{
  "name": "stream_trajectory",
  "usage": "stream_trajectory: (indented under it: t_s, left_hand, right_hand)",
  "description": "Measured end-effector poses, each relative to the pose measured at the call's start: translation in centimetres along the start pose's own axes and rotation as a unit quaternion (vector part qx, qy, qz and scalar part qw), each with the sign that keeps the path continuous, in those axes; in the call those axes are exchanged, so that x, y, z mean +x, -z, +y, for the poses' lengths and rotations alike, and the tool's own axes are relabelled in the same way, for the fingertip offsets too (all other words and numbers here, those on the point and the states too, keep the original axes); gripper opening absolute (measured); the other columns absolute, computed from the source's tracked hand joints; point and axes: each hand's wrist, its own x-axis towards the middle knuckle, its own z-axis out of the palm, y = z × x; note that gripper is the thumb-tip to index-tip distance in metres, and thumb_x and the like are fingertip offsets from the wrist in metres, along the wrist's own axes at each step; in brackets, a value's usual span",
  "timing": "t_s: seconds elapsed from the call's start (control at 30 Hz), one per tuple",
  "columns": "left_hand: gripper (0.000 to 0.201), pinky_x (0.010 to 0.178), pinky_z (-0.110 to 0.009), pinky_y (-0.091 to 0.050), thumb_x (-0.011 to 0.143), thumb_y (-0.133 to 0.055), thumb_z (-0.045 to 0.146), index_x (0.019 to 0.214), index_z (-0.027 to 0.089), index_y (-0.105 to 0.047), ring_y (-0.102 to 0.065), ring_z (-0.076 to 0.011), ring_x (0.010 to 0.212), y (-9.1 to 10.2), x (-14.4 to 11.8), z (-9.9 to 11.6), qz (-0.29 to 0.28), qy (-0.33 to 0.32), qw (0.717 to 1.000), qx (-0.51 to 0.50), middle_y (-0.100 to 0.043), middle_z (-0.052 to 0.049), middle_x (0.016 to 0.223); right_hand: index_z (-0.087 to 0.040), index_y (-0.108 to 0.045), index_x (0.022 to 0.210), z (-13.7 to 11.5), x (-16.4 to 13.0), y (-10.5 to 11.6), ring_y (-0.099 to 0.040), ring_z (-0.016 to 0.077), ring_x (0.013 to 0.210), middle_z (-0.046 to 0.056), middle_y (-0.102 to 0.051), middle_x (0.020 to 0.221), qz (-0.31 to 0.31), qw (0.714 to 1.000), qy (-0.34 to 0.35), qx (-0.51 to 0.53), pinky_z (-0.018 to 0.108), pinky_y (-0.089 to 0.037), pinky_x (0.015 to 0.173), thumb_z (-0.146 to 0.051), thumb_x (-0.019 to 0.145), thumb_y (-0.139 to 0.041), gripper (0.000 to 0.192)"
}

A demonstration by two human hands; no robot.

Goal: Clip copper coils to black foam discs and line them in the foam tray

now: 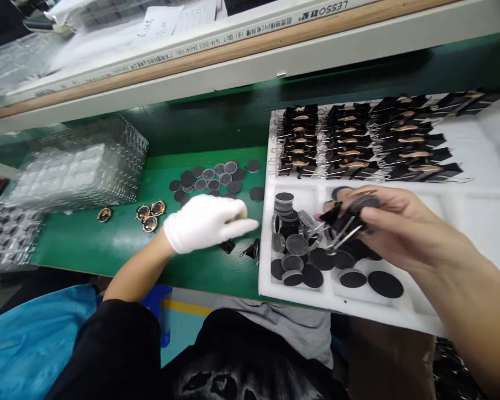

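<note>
My right hand (404,222), bare, is closed around a black binder clip (337,216) with metal handles, together with a round dark disc (364,204). It hovers over a white foam tray (270,286) whose compartments hold many loose black and clear-rimmed discs (296,244). In a white glove, my left hand (210,222) is above the green table, thumb and index finger apart, nothing visible between them. Just beneath and beside it lie two black binder clips (253,250), one partly covered by the glove. Dark and grey discs (208,175) are spread behind that hand.
Rows of clipped pieces (300,139) fill the tray's far side. Several gold-rimmed round parts (150,222) lie on the green table (79,239). Stacked clear plastic trays (79,166) stand at left. A shelf edge (216,55) crosses above the far side.
</note>
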Motion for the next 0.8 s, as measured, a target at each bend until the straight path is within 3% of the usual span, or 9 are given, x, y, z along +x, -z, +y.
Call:
stream_trajectory:
  t_s: [0.1,0.2,0.33,0.4,0.47,0.53,0.6,0.67,0.8]
  left_hand:
    - [0.045,0.063,-0.027,-0.033,0.101,-0.049,0.062,0.099,0.021,-0.067,-0.059,-0.0145,0.063,-0.4,-2.2,-2.5,0.002,0.043,0.997,0.065,-0.067,0.002,0.073]
    - [0.051,0.058,-0.028,-0.029,0.098,-0.051,0.068,0.111,0.02,-0.066,-0.059,-0.015,0.061,-2.1,-3.2,-3.6,-0.021,-0.008,0.992,0.122,-0.07,-0.001,0.083]
    - [0.045,0.055,-0.03,-0.02,0.104,-0.048,0.05,0.073,0.019,-0.059,-0.046,-0.0124,0.05,-3.2,-2.4,-3.2,0.004,-0.108,0.982,0.154,-0.059,0.0,0.064]
    - [0.047,0.054,-0.029,-0.023,0.104,-0.049,0.042,0.063,0.019,-0.05,-0.041,-0.0106,0.049,-2.7,-1.3,-2.3,0.065,-0.113,0.987,0.094,-0.051,0.002,0.056]
    - [0.045,0.056,-0.026,-0.028,0.103,-0.05,0.038,0.062,0.019,-0.046,-0.04,-0.0091,0.052,-2.1,0.1,-0.7,0.176,-0.079,0.981,0.009,-0.049,0.004,0.056]
    - [0.041,0.059,-0.025,-0.032,0.103,-0.051,0.035,0.065,0.019,-0.046,-0.04,-0.0086,0.055,-1.7,1.7,1.3,0.298,-0.024,0.953,-0.059,-0.049,0.004,0.059]
    - [0.036,0.06,-0.025,-0.033,0.102,-0.052,0.031,0.068,0.02,-0.047,-0.038,-0.0089,0.056,-1.8,3.2,3.3,0.371,0.014,0.924,-0.088,-0.047,0.004,0.06]
    - [0.035,0.059,-0.026,-0.032,0.101,-0.051,0.029,0.068,0.02,-0.047,-0.037,-0.009,0.055,-2.2,4.4,4.6,0.369,-0.004,0.924,-0.097,-0.046,0.004,0.06]
    - [0.04,0.056,-0.025,-0.032,0.1,-0.053,0.036,0.064,0.02,-0.048,-0.04,-0.0081,0.051,-2.3,5.0,4.4,0.278,-0.102,0.949,-0.112,-0.049,0.004,0.056]
  right_hand:
    - [-0.033,-0.08,0.077,0.0,0.3,0.0,-0.072,0.0248,0.082,0.005,-0.075,0.09,0.031,0.995,-0.026,0.091,0.043,-0.065,0.08,-0.052,0.063,-0.099,0.03]
    - [-0.032,-0.076,0.076,0.4,0.8,0.0,-0.069,0.0231,0.075,0.004,-0.074,0.09,0.045,0.995,-0.033,0.087,0.04,-0.063,0.069,-0.052,0.076,-0.09,0.024]
    - [-0.029,-0.073,0.083,0.9,0.9,-0.4,-0.067,0.0232,0.07,0.004,-0.073,0.088,0.024,0.998,-0.058,-0.001,0.035,-0.054,0.052,-0.05,0.086,-0.078,0.022]
    - [-0.026,-0.073,0.082,0.8,0.5,-1.0,-0.068,0.0239,0.071,0.006,-0.073,0.088,0.002,0.997,-0.077,-0.014,0.033,-0.051,0.05,-0.049,0.082,-0.081,0.024]
    - [-0.025,-0.075,0.083,0.5,0.1,-1.6,-0.07,0.0247,0.076,0.007,-0.074,0.091,-0.04,0.997,-0.065,-0.032,0.033,-0.055,0.056,-0.05,0.081,-0.082,0.026]
    - [-0.026,-0.078,0.09,0.3,-0.2,-2.1,-0.072,0.0264,0.09,0.007,-0.075,0.103,-0.086,0.992,-0.009,-0.088,0.035,-0.059,0.071,-0.052,0.086,-0.08,0.026]
    - [-0.027,-0.081,0.098,0.2,-0.4,-2.4,-0.07,0.0284,0.106,0.008,-0.075,0.113,-0.122,0.978,0.052,-0.161,0.036,-0.059,0.085,-0.051,0.09,-0.077,0.025]
    - [-0.028,-0.082,0.104,0.4,-0.4,-2.4,-0.07,0.0283,0.108,0.008,-0.075,0.111,-0.138,0.965,0.091,-0.201,0.037,-0.059,0.087,-0.05,0.094,-0.074,0.026]
    - [-0.027,-0.081,0.109,1.0,-0.3,-2.1,-0.071,0.023,0.089,0.006,-0.075,0.101,-0.135,0.96,0.123,-0.21,0.033,-0.059,0.075,-0.045,0.096,-0.072,0.024]
